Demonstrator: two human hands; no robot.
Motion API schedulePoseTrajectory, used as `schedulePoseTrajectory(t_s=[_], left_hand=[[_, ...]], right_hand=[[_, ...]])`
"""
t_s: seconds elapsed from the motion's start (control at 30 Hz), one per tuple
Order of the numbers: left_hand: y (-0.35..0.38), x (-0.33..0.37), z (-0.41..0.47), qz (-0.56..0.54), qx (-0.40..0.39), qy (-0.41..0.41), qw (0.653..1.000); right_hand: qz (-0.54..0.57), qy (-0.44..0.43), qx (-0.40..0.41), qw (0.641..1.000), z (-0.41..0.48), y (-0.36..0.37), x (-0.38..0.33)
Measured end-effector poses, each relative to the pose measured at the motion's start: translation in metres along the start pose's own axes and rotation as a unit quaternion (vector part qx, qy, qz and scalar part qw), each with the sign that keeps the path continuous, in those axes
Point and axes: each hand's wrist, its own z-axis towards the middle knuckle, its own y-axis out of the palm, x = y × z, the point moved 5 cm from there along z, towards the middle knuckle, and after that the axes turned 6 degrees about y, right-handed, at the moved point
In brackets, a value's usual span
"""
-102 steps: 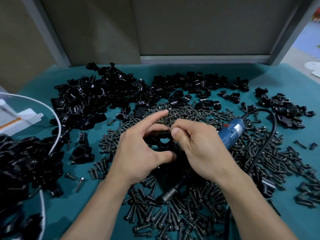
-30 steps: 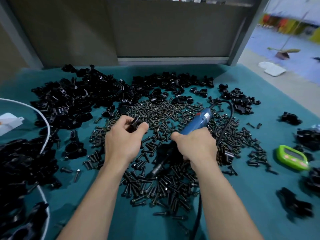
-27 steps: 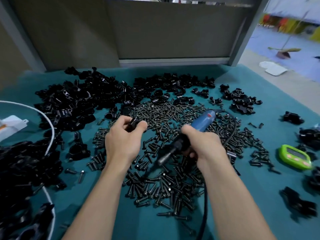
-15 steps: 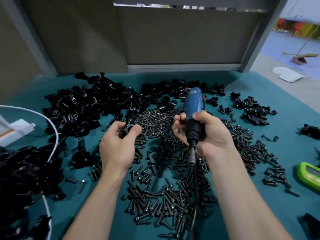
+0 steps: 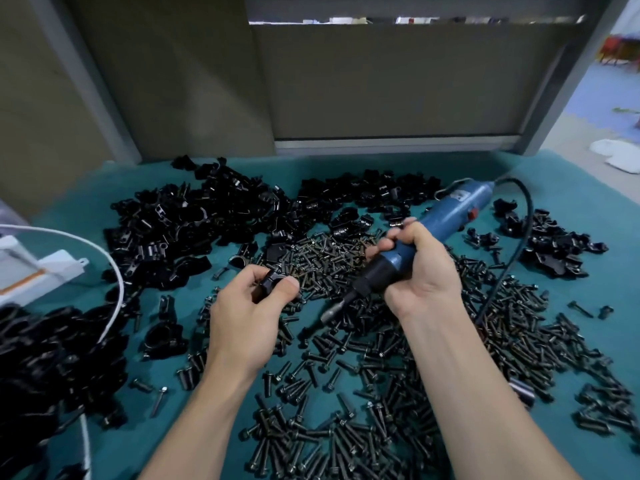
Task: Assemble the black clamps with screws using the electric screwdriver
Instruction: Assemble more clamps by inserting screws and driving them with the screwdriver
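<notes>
Closest in, just a big mess of loose screws [image 5: 346,410] all over the teal table [image 5: 571,192], two bare forearms reaching in over them. Next up, the left hand [image 5: 242,317] curled, pinching one small black clamp [image 5: 272,281] between thumb and fingertips, a bit above the screws. Beside it the right hand [image 5: 420,271] wrapped tight round the front end of the blue screwdriver [image 5: 450,216], so neither of the hands spread or flat. Screwdriver tilted, metal bit [image 5: 332,311] aimed down and left toward the clamp, near it but not touching, fat end up and to the right. Black cord [image 5: 527,220] looping out the back of it and dropping onto the screws on the right. Off to the left, a white box [image 5: 45,271] and a white cable [image 5: 119,289] curving past a dark pile at the table edge. Further back, a huge heap of clamps [image 5: 194,220] across the far side of the table, plus a smaller bunch [image 5: 554,247] over on the right. Behind all that, plain grey panels [image 5: 381,81]. Can't tell about any screw in the held clamp, too dark and small.
</notes>
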Motion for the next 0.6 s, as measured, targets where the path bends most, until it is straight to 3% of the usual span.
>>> schedulePoseTrajectory(t_s=[0.27,0.6], left_hand=[[0.007,0.001,-0.004,0.068,-0.084,0.030,0.994],[0.020,0.009,-0.016,0.086,-0.175,0.060,0.979]], right_hand=[[0.091,-0.032,-0.004,0.995,0.000,-0.020,-0.012],[0.121,-0.053,-0.020,0.991,-0.003,-0.023,-0.021]])
